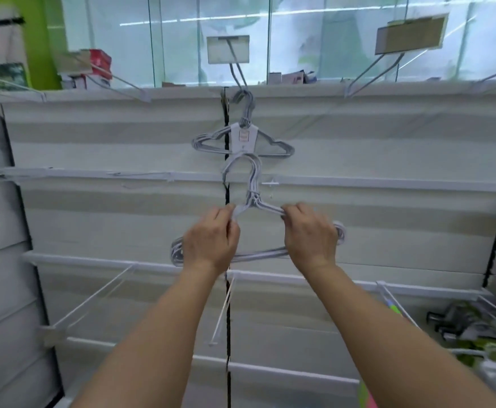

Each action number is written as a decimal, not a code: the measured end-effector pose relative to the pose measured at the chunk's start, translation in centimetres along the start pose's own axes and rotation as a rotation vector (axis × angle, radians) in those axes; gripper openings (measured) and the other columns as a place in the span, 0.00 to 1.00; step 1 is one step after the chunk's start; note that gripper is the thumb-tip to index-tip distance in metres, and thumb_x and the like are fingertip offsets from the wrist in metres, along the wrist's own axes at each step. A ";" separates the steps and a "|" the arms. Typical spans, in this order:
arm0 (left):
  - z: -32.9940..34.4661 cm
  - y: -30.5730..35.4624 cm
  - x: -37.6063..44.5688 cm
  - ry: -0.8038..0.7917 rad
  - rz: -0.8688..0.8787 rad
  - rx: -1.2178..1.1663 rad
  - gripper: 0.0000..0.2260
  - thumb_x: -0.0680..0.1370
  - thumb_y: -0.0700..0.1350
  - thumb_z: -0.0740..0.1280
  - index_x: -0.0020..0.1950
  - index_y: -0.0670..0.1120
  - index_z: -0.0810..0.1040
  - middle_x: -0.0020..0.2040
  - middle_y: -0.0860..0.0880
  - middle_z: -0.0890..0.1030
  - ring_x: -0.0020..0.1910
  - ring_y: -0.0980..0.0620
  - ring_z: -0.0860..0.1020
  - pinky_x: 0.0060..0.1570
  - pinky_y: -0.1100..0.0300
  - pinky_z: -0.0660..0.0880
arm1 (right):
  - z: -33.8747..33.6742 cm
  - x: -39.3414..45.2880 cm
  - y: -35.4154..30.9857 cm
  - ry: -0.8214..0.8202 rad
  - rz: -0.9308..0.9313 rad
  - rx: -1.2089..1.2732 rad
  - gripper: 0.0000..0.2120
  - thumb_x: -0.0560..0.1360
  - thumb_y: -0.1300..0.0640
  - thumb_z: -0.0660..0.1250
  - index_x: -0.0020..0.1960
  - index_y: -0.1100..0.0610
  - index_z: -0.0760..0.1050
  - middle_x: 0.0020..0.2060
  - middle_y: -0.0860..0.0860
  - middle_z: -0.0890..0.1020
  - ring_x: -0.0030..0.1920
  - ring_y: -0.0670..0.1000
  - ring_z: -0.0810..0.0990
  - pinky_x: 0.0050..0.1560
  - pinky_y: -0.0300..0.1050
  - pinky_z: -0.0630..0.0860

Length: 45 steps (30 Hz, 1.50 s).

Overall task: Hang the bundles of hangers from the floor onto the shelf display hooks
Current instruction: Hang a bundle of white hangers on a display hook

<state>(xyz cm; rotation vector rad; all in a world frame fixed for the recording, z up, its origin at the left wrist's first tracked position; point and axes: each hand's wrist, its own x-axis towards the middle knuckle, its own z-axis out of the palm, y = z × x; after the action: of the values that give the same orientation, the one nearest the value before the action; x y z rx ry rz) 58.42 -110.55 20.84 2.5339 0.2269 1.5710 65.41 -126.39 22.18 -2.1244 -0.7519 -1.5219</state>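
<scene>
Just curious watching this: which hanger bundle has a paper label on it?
The upper bundle, hanging from the top hook. The lower bundle, gripped by both hands, shows none.

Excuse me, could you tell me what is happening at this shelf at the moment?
A person is stocking a store display wall with hangers. One bundle of hangers with a paper label already hangs from a top display hook. The left hand and the right hand each grip a sloping shoulder of a second bundle, held up just below the first. Its hooks overlap the hung bundle's bottom bar; whether they are caught on it is unclear. The other hooks nearby are bare.
</scene>
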 end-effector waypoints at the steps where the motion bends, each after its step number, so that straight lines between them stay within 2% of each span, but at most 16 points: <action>1: -0.3 -0.3 1.5 0.025 0.018 -0.006 0.25 0.76 0.53 0.48 0.62 0.46 0.78 0.50 0.45 0.81 0.39 0.41 0.79 0.33 0.55 0.74 | 0.2 1.4 -0.2 0.054 -0.013 -0.001 0.02 0.70 0.59 0.69 0.40 0.55 0.80 0.31 0.51 0.78 0.28 0.56 0.76 0.29 0.39 0.69; 3: -1.0 -0.8 4.5 0.099 0.070 -0.017 0.24 0.76 0.53 0.50 0.62 0.47 0.78 0.49 0.46 0.80 0.37 0.42 0.78 0.32 0.58 0.70 | 0.6 3.9 -0.6 0.126 -0.015 -0.016 0.10 0.72 0.55 0.60 0.40 0.55 0.79 0.31 0.51 0.77 0.30 0.56 0.76 0.32 0.40 0.69; 4: -1.2 -1.2 5.9 0.133 0.096 -0.016 0.22 0.77 0.52 0.51 0.62 0.47 0.78 0.48 0.46 0.79 0.36 0.42 0.78 0.32 0.59 0.68 | 0.8 5.3 -0.9 0.156 -0.008 -0.026 0.11 0.72 0.55 0.58 0.39 0.55 0.79 0.31 0.51 0.77 0.30 0.56 0.76 0.32 0.41 0.69; 7: -1.1 -2.4 9.8 0.225 0.154 0.005 0.20 0.77 0.51 0.53 0.59 0.47 0.80 0.44 0.46 0.79 0.36 0.43 0.78 0.34 0.58 0.69 | 1.6 8.7 -1.5 0.218 0.002 -0.057 0.05 0.70 0.59 0.64 0.38 0.56 0.78 0.31 0.52 0.77 0.30 0.57 0.76 0.33 0.42 0.69; 10: -0.8 -2.9 12.5 0.187 0.106 0.021 0.19 0.80 0.51 0.53 0.65 0.50 0.76 0.47 0.47 0.80 0.45 0.44 0.77 0.48 0.54 0.68 | 1.8 11.3 -2.2 0.191 0.041 -0.067 0.04 0.72 0.61 0.67 0.41 0.59 0.80 0.33 0.55 0.79 0.32 0.59 0.76 0.37 0.44 0.66; 13: 0.5 -2.9 14.0 0.119 0.042 -0.018 0.17 0.82 0.47 0.54 0.70 0.54 0.69 0.56 0.49 0.80 0.57 0.48 0.74 0.65 0.52 0.59 | 2.5 12.8 -2.1 0.078 0.130 -0.087 0.10 0.79 0.59 0.60 0.52 0.57 0.80 0.44 0.56 0.80 0.43 0.60 0.76 0.44 0.44 0.58; 16: 2.1 -3.1 15.1 0.101 0.042 -0.085 0.20 0.81 0.43 0.54 0.72 0.55 0.67 0.61 0.51 0.78 0.62 0.51 0.73 0.71 0.50 0.55 | 3.3 13.8 -1.4 0.052 0.192 -0.092 0.12 0.80 0.57 0.58 0.57 0.54 0.79 0.48 0.54 0.80 0.47 0.58 0.75 0.45 0.44 0.57; 23: 3.3 -2.9 19.6 0.114 0.060 -0.148 0.19 0.82 0.42 0.53 0.70 0.56 0.70 0.63 0.53 0.77 0.62 0.50 0.73 0.70 0.51 0.57 | 4.9 17.2 0.3 0.010 0.315 -0.082 0.13 0.81 0.55 0.57 0.60 0.53 0.78 0.52 0.55 0.80 0.51 0.61 0.76 0.43 0.46 0.62; 29: 5.5 -3.3 22.3 0.112 0.021 -0.086 0.20 0.81 0.42 0.54 0.72 0.55 0.67 0.68 0.53 0.73 0.69 0.51 0.66 0.73 0.46 0.43 | 7.9 19.6 0.8 -0.024 0.391 -0.031 0.12 0.81 0.54 0.57 0.55 0.52 0.79 0.49 0.55 0.80 0.46 0.59 0.76 0.39 0.45 0.62; 34: 7.7 -4.9 24.0 0.096 -0.026 -0.016 0.21 0.81 0.48 0.54 0.75 0.55 0.61 0.72 0.52 0.67 0.72 0.50 0.61 0.73 0.43 0.41 | 10.4 21.4 0.4 -0.059 0.418 0.043 0.11 0.80 0.54 0.58 0.49 0.53 0.79 0.44 0.56 0.80 0.40 0.57 0.69 0.38 0.44 0.62; 38: 8.6 -5.7 25.4 0.128 -0.028 -0.006 0.21 0.81 0.48 0.54 0.74 0.54 0.61 0.72 0.52 0.67 0.71 0.50 0.62 0.73 0.41 0.43 | 11.9 22.8 0.4 -0.064 0.419 0.047 0.11 0.80 0.54 0.58 0.49 0.54 0.79 0.39 0.53 0.75 0.40 0.58 0.69 0.38 0.44 0.62; 42: 9.6 -6.6 26.6 0.135 -0.013 0.005 0.20 0.81 0.50 0.53 0.74 0.54 0.62 0.71 0.51 0.68 0.70 0.49 0.63 0.73 0.42 0.43 | 13.5 24.0 0.7 -0.093 0.413 0.080 0.11 0.80 0.55 0.58 0.52 0.52 0.80 0.44 0.54 0.81 0.42 0.58 0.71 0.40 0.44 0.63; 45: 10.6 -7.3 26.8 0.135 -0.019 0.013 0.18 0.82 0.51 0.52 0.72 0.54 0.66 0.67 0.51 0.72 0.68 0.49 0.66 0.73 0.42 0.43 | 15.0 24.0 1.0 -0.110 0.400 0.100 0.11 0.80 0.55 0.58 0.50 0.52 0.80 0.42 0.53 0.80 0.42 0.57 0.73 0.39 0.43 0.63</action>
<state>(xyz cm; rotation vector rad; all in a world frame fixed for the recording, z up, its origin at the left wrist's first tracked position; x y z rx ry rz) 79.37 -98.38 38.09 2.4291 0.2764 1.7412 82.98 -113.54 40.25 -2.1375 -0.3939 -1.1424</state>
